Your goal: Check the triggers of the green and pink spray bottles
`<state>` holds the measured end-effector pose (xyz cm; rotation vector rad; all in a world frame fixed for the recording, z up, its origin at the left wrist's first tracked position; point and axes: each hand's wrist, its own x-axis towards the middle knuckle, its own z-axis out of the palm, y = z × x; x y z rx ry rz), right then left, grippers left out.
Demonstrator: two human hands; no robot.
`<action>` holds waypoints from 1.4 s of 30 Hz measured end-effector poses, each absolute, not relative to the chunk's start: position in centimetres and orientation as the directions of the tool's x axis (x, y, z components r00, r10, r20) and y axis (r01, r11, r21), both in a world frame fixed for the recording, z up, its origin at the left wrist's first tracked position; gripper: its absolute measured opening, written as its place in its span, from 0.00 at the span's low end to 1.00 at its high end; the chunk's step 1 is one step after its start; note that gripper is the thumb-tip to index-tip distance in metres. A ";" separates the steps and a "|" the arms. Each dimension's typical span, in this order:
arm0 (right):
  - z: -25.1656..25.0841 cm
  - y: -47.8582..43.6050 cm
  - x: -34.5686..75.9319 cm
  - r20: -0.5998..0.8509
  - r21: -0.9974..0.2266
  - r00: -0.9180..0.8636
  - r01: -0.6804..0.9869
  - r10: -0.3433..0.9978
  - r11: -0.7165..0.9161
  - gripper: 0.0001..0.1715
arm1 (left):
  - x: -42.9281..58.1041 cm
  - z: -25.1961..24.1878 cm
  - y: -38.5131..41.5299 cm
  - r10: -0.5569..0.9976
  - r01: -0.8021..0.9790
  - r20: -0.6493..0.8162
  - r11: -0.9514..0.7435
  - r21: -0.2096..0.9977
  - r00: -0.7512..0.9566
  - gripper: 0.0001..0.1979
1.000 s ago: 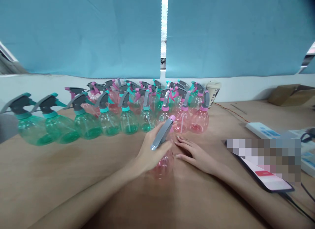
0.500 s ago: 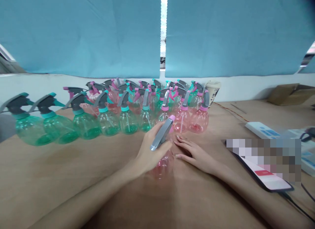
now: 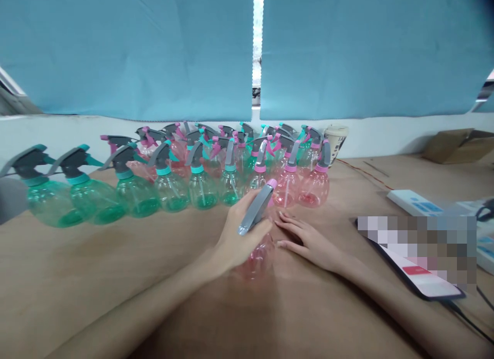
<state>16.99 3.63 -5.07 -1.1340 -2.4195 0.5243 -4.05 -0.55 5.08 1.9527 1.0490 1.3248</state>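
My left hand [image 3: 241, 230] is wrapped round the neck of a pink spray bottle [image 3: 257, 263] with a grey trigger head and pink nozzle tip. The bottle stands upright on the wooden table in front of me, its collar hidden by the fingers. Just to its right, my right hand [image 3: 304, 238] rests on the table, fingers stretched out and apart, the tips close to the bottle. Beyond both hands runs a front row of spray bottles, from green ones [image 3: 172, 191] at the left to pink ones [image 3: 313, 189] at the right.
Behind the front row stand several more green and pink spray bottles, with a paper cup [image 3: 336, 142] beside them. To the right lie a phone [image 3: 432, 287] with a cable, a white power strip [image 3: 412, 202] and a cardboard box [image 3: 457, 147]. A blue curtain [image 3: 135, 55] hangs behind.
The whole view has shifted very slightly. Both hands and the bottle keep the same places relative to each other.
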 end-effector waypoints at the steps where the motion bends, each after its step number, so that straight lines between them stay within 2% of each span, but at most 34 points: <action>1: -5.1 3.6 17.0 0.210 -0.499 -0.581 0.628 0.787 0.597 0.37 | -4.1 5.1 -0.5 0.839 0.300 0.504 -0.544 0.784 0.207 0.08; 13: -4.9 3.5 16.9 0.189 -0.470 -0.585 0.652 0.789 0.595 0.38 | -4.3 5.6 -0.5 0.798 0.320 0.551 -0.602 0.731 0.243 0.08; 19: -4.9 3.5 16.9 0.180 -0.485 -0.585 0.647 0.791 0.588 0.38 | -4.4 5.8 -0.6 0.823 0.306 0.491 -0.564 0.767 0.285 0.04; 28: -5.0 3.5 16.9 0.219 -0.505 -0.570 0.628 0.792 0.592 0.36 | -4.2 5.5 -0.5 0.845 0.315 0.478 -0.534 0.785 0.240 0.06; 32: -4.9 3.5 16.9 0.193 -0.487 -0.578 0.645 0.793 0.589 0.38 | -4.2 5.2 -0.6 0.841 0.334 0.505 -0.541 0.772 0.196 0.07; 42: -4.9 3.5 16.9 0.210 -0.498 -0.577 0.632 0.789 0.594 0.38 | -4.2 5.1 -0.6 0.851 0.325 0.487 -0.526 0.786 0.199 0.08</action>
